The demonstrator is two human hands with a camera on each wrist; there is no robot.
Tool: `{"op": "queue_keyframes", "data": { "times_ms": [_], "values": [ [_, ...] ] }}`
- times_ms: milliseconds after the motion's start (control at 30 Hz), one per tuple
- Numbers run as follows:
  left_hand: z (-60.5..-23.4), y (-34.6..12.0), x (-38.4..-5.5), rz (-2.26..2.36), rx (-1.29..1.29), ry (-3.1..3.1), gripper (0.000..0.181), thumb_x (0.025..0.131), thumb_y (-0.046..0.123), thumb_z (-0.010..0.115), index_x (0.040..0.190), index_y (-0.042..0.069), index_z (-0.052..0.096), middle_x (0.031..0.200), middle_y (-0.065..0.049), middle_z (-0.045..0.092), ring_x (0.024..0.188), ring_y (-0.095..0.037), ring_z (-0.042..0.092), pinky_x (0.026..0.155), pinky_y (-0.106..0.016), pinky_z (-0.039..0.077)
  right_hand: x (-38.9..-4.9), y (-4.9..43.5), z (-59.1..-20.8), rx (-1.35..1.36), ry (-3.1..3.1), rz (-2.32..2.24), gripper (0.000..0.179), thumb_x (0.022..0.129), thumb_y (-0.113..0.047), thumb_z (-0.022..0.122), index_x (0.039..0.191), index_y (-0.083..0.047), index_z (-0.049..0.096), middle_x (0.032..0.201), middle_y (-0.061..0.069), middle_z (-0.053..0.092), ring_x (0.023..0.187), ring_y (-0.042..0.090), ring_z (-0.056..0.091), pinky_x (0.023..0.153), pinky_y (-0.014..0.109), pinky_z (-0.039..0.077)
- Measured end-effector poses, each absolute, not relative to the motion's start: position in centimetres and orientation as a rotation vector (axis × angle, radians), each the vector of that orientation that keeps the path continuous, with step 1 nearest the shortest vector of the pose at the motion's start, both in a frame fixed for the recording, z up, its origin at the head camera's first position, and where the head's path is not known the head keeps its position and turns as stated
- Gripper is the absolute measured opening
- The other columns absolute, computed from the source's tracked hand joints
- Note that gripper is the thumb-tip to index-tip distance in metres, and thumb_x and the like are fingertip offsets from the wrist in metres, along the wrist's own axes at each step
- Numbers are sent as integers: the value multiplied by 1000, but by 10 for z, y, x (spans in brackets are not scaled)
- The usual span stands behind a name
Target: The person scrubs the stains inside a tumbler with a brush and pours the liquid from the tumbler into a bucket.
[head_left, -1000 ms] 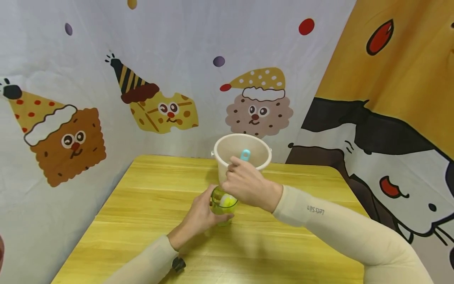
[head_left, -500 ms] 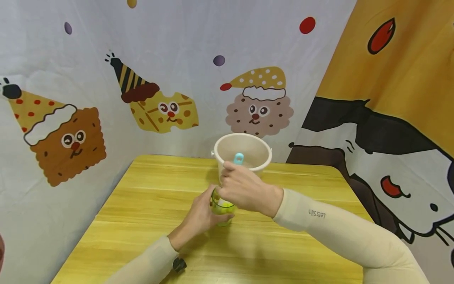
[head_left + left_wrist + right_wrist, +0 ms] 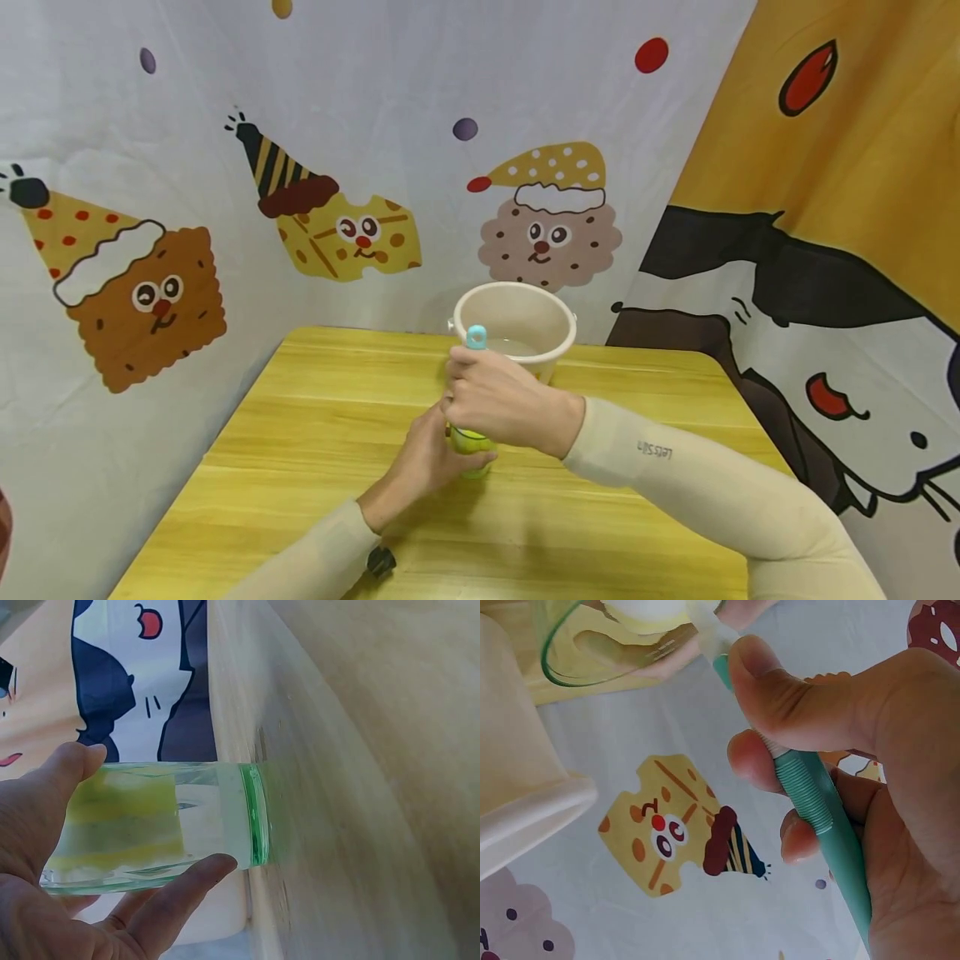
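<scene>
Tilted slightly in my left hand (image 3: pixel 422 457) is a clear green glass (image 3: pixel 210 814), its fingers and thumb curled round the side in the left wrist view. The base of the glass is at the wooden tabletop. Inside it sits the yellow and white sponge head (image 3: pixel 124 817) of a cup brush. My right hand (image 3: pixel 510 398) grips the brush's teal handle (image 3: pixel 832 832) above the glass mouth, and the looped handle end (image 3: pixel 476 337) sticks up past the fist. In the head view the right hand covers most of the glass rim.
A cream bucket (image 3: pixel 547 371) stands right behind the hands, near the table's far edge. The wooden table (image 3: pixel 300 433) reaches a printed cloth backdrop (image 3: pixel 337 83) with cartoon figures. A small black object (image 3: pixel 380 562) is beside the left forearm.
My right hand has shifted left with the brush, and the handle's looped end has swung left across the bucket mouth. The left hand and the glass have barely moved.
</scene>
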State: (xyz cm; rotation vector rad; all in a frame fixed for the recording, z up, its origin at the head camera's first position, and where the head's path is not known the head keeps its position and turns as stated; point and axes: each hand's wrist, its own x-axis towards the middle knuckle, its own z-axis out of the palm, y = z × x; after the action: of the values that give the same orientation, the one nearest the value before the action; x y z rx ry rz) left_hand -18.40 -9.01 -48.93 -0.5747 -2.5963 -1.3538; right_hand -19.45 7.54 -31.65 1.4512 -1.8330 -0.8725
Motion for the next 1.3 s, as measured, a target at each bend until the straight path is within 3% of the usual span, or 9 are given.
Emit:
{"op": "queue_keyframes", "data": {
  "times_ms": [167, 567, 767, 967, 1133, 1300],
  "values": [
    [-488, -91, -183, -1370, -590, -2602, 75, 88, 26, 107, 146, 19, 61, 125, 3, 75, 104, -9, 73, 86, -22, 66, -194, 71, -312, 1449, -1836, -871, 9, 98, -38, 89, 92, -34, 85, 92, -11, 87, 91, 11, 67, 100, 34, 38],
    [-488, -92, -183, -1327, -603, -2581, 82, 88, 27, 107, 152, 16, 56, 133, -2, 76, 115, -17, 78, 93, -24, 68, -201, 63, -305, 1407, -1927, -827, 14, 89, -26, 95, 89, -33, 83, 90, -13, 86, 91, 11, 70, 101, 33, 40],
    [-488, -92, -183, -1343, -597, -2603, 81, 89, 29, 106, 152, 19, 57, 133, 1, 75, 115, -14, 77, 95, -26, 68, -202, 66, -308, 1363, -1953, -848, 13, 94, -30, 94, 90, -34, 83, 93, -13, 87, 90, 11, 69, 102, 33, 41],
    [-489, -92, -185, -1376, -571, -2608, 91, 87, 28, 108, 161, 22, 54, 137, 1, 76, 118, -15, 77, 96, -26, 68, -204, 70, -310, 1337, -1943, -898, 9, 96, -33, 94, 95, -36, 86, 97, -12, 88, 95, 12, 71, 106, 34, 41],
    [-490, -93, -183, -1398, -535, -2617, 105, 87, 32, 108, 172, 23, 47, 143, -2, 76, 120, -17, 77, 93, -26, 67, -207, 77, -314, 1326, -1932, -911, 12, 98, -36, 91, 89, -37, 84, 91, -13, 86, 91, 11, 69, 100, 33, 39],
    [-491, -93, -183, -1387, -520, -2624, 101, 87, 36, 107, 168, 23, 49, 144, -3, 76, 122, -18, 77, 94, -28, 67, -208, 80, -315, 1326, -1918, -922, 17, 97, -37, 91, 83, -36, 82, 89, -11, 86, 88, 12, 68, 97, 33, 38]
  ]
}}
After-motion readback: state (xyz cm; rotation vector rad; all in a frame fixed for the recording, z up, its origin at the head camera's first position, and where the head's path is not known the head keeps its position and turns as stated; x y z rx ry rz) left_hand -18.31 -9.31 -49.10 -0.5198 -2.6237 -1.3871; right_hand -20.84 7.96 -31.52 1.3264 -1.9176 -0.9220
